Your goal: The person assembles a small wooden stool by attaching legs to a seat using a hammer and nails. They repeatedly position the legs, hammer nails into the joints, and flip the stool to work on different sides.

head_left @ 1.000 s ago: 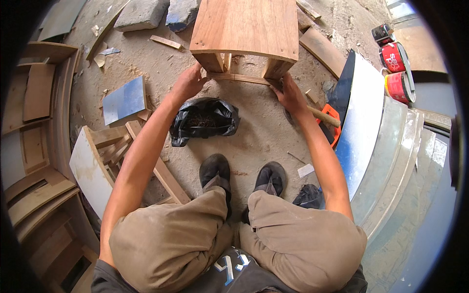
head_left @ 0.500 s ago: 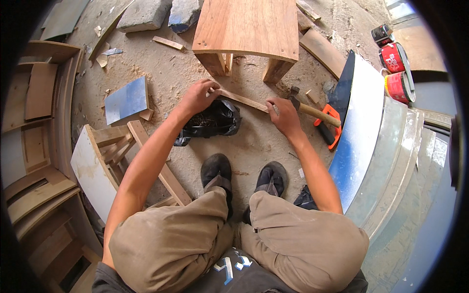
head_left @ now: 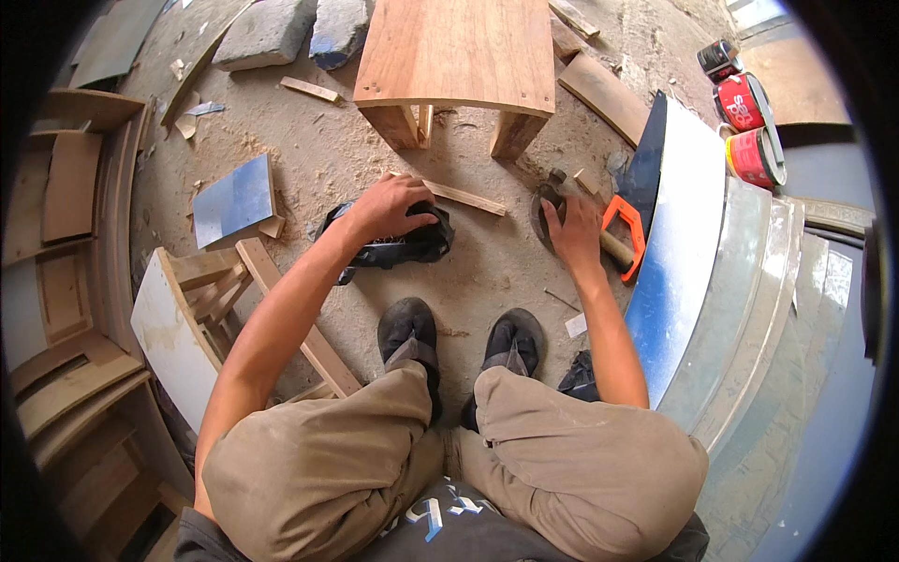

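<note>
— Both your hands have dropped from the stool (head_left: pixel 456 51) to the floor (head_left: pixel 487 272): left hand (head_left: pixel 389 208), fingers curled on the black bag (head_left: pixel 398 245).

— Right hand (head_left: pixel 573 229) lies flat, fingers together, on the hammer (head_left: pixel 585 220); the wood strip (head_left: pixel 464 197) lies loose between them, unfixed.

Left hand (head_left: pixel 389 208), right hand (head_left: pixel 573 230) — seemingly palm-down

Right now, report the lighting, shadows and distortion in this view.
Head view: bright daylight, with soft short shadows under the wooden stool and both hands; strong fisheye bending curves the blue-white panel near the rim; black vignette rings the corners; centre stays sharp.
</note>
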The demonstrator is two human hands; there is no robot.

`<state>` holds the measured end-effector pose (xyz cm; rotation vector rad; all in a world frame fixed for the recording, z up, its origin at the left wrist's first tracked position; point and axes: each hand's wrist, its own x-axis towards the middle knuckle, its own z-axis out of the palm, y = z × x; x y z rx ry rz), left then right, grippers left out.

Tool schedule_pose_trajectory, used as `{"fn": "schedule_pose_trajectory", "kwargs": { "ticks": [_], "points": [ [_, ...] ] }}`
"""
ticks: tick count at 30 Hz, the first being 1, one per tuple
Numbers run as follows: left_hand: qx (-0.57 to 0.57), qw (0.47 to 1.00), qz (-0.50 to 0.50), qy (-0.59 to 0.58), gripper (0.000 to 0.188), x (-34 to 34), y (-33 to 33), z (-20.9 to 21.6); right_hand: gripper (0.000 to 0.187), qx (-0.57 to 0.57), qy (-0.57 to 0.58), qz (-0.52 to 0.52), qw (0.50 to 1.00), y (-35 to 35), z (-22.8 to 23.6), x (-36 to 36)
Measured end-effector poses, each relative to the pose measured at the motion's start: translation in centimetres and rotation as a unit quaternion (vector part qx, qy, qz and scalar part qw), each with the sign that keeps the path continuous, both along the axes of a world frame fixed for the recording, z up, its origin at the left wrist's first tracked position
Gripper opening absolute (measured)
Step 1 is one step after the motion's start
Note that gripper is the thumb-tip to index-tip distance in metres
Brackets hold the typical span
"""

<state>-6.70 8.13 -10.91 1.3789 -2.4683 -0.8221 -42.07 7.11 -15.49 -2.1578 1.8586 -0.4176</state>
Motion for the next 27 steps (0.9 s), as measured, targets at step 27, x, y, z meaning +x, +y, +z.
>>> {"fn": "schedule_pose_trajectory", "kwargs": {
  "ticks": [27],
  "points": [
    [0.121,0.987,0.039,-0.098,0.012,3.7,3.5,-1.9,0.023,-0.069,-0.164,0.133,0.975,3.6,2.9,6.1]
  ]
}}
